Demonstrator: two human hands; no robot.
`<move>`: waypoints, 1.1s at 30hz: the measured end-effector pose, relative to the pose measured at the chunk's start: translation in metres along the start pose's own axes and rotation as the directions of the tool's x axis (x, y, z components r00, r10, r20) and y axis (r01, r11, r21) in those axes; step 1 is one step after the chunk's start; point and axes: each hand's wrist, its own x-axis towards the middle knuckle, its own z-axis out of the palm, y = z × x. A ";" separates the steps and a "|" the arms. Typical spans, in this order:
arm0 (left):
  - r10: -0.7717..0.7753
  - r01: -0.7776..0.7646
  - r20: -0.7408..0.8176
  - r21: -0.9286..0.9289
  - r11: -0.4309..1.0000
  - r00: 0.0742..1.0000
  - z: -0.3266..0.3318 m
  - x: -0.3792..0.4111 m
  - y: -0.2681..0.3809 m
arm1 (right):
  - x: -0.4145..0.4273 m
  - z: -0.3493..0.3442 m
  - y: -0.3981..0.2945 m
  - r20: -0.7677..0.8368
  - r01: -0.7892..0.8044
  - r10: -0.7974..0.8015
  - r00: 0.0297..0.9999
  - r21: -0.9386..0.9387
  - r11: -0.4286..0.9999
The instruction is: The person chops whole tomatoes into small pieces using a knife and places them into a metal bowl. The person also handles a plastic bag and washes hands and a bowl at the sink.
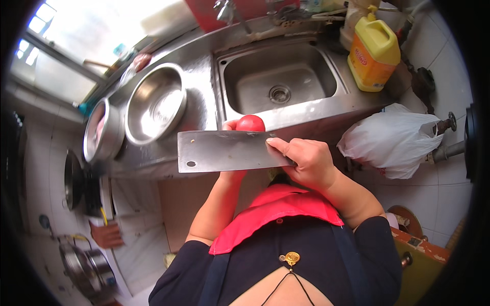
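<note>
My right hand (311,160) grips a Chinese-style cleaver (222,151) near the handle end, with the thumb pressed on the blade. The broad steel blade points left and has a hole in its far corner. Just beyond its upper edge shows a round red fruit, apparently a tomato (251,122). My left hand (229,125) holds this fruit from the left; most of that hand is hidden behind the blade. Whether the edge touches the fruit I cannot tell. Both hands are in the air before the front edge of the steel counter.
Ahead is a stainless steel sink (249,76) below a tap (226,11). A large steel basin (153,109) and a smaller steel pot (100,130) stand left. At right are a yellow detergent jug (375,57) and a hanging white plastic bag (394,141).
</note>
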 end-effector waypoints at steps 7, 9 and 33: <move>0.045 -0.042 -0.069 0.038 0.998 0.997 0.005 0.091 0.012 | 0.053 0.014 0.055 -0.067 -0.111 0.104 0.992 -0.098 0.989; 0.076 -0.076 -0.005 0.033 0.997 0.997 -0.002 0.115 0.014 | 0.058 0.021 0.076 -0.080 -0.194 0.183 0.980 -0.166 0.967; -0.033 0.020 -0.049 -0.249 0.968 0.998 -0.042 0.111 0.020 | 0.068 0.058 0.200 0.239 -0.445 0.399 0.885 0.187 0.876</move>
